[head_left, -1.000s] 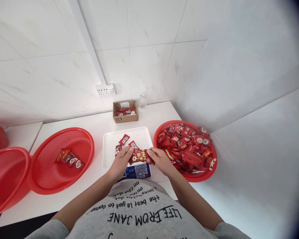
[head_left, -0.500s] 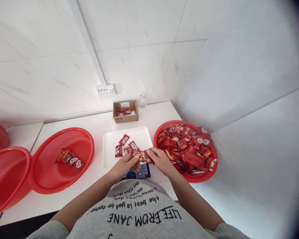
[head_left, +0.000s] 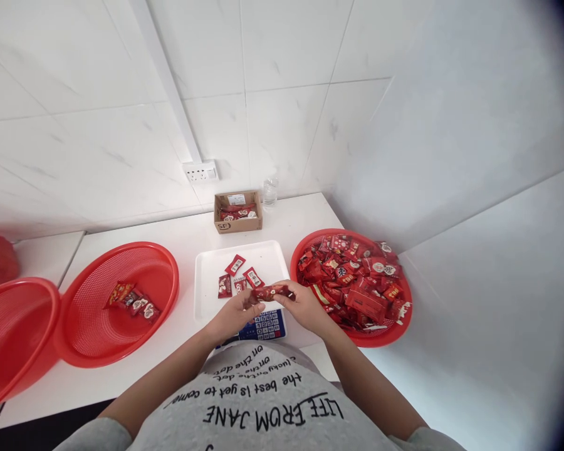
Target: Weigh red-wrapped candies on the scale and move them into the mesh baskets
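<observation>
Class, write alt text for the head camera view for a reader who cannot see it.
Two hands, left hand and right hand, hold a red packet between them above a white scale tray. Red baskets stand either side: the right basket heaped with packets.

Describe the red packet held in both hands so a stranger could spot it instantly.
Start at the white scale tray between the two red baskets. Just in front of it, over the keypad, the left hand and right hand pinch the ends of one red packet. Unlike the small packets lying on the tray, it is lifted off the surface.
</observation>
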`<state>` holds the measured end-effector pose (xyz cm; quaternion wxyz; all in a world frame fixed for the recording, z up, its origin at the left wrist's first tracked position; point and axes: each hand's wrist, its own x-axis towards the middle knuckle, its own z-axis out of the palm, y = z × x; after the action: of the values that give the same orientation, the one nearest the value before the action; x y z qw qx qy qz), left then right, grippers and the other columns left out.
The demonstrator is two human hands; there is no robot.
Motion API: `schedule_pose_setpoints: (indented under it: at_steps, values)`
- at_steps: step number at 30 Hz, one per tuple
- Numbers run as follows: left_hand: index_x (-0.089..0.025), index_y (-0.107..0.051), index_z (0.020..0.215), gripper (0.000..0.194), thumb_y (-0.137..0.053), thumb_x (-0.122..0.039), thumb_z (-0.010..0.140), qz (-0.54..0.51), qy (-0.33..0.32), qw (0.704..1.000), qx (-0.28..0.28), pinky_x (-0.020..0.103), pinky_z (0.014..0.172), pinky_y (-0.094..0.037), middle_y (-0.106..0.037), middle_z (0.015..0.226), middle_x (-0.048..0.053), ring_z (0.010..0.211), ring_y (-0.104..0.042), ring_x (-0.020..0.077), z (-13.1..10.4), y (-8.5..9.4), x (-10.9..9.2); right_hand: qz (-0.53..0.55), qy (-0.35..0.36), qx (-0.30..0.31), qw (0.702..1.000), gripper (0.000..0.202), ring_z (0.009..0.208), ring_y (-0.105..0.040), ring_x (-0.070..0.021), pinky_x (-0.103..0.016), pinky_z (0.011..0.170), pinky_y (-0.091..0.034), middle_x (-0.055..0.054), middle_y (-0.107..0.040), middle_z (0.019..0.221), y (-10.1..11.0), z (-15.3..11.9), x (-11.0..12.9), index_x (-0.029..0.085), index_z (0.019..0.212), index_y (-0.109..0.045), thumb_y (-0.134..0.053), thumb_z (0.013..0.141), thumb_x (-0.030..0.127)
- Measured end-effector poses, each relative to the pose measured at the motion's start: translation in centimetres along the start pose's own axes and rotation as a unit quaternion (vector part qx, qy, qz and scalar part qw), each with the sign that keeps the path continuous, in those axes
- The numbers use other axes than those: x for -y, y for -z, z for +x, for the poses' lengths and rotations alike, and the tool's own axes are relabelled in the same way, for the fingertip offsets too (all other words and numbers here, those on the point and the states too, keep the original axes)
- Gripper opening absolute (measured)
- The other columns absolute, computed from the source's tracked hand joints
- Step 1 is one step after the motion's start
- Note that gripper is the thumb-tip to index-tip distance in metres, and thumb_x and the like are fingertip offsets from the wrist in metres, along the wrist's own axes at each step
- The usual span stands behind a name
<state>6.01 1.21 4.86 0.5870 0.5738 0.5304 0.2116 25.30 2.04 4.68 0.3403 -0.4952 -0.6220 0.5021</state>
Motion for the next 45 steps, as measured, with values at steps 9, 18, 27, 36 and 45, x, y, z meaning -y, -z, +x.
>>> schedule_pose_setpoints:
  at_steps: [9, 18, 27, 36, 45]
  values:
    - [-0.015, -0.041, 0.128, 0.052, -0.049, -0.035, 0.081, 0.325, -0.068, 0.916, -0.225, 0.049, 0.106, -0.023, -0.031, 0.141, 0.016, 0.134, -0.018, 0.0317, 2.0, 2.6, 7.1, -0.179, -0.063, -0.303, 0.934, 0.045, 0.113, -0.048, -0.0243, -0.042, 0.097, -0.037, -0.014, -0.054, 0.12, 4.8, -0.7, -5.4, 0.015, 0.118, -0.05, -0.044, 0.08, 0.039]
    - [-0.018, -0.016, 0.142, 0.081, -0.044, -0.06, 0.079, 0.408, -0.017, 0.889, -0.209, 0.06, 0.104, -0.01, -0.007, 0.15, 0.017, 0.136, -0.002, 0.0371, 6.2, 0.8, 7.3, -0.336, -0.063, -0.217, 0.915, 0.057, 0.132, -0.024, -0.0307, -0.05, 0.103, -0.027, -0.017, -0.033, 0.14, 0.3, -1.0, -11.3, 0.013, 0.132, -0.039, -0.04, 0.083, 0.042]
    - [-0.024, -0.04, 0.132, 0.06, -0.048, -0.053, 0.08, 0.491, -0.134, 0.854, -0.104, 0.054, 0.108, -0.008, -0.026, 0.147, 0.009, 0.136, -0.012, 0.0316, 7.6, 2.6, 7.0, -0.369, -0.051, -0.194, 0.907, 0.054, 0.13, -0.028, -0.0297, -0.05, 0.102, -0.029, -0.016, -0.037, 0.139, -0.3, -1.1, -11.6, 0.015, 0.13, -0.042, -0.039, 0.084, 0.044]
    - [-0.019, -0.039, 0.131, 0.059, -0.048, -0.05, 0.082, 0.472, -0.183, 0.856, -0.1, 0.049, 0.11, -0.01, -0.041, 0.137, 0.009, 0.133, -0.023, 0.0266, 6.9, 4.5, 6.1, -0.333, -0.065, -0.194, 0.92, 0.055, 0.129, -0.031, -0.0291, -0.048, 0.101, -0.032, -0.016, -0.037, 0.137, -0.3, -1.0, -11.2, 0.015, 0.13, -0.042, -0.041, 0.083, 0.044]
    - [-0.025, -0.051, 0.119, 0.04, -0.048, -0.042, 0.083, 0.493, -0.207, 0.843, -0.065, 0.049, 0.11, -0.011, -0.048, 0.131, 0.005, 0.132, -0.027, 0.0271, 7.4, 2.7, 6.0, -0.324, -0.059, -0.202, 0.922, 0.054, 0.127, -0.035, -0.0284, -0.048, 0.101, -0.033, -0.015, -0.042, 0.134, -0.2, -1.0, -11.3, 0.016, 0.128, -0.044, -0.042, 0.083, 0.045]
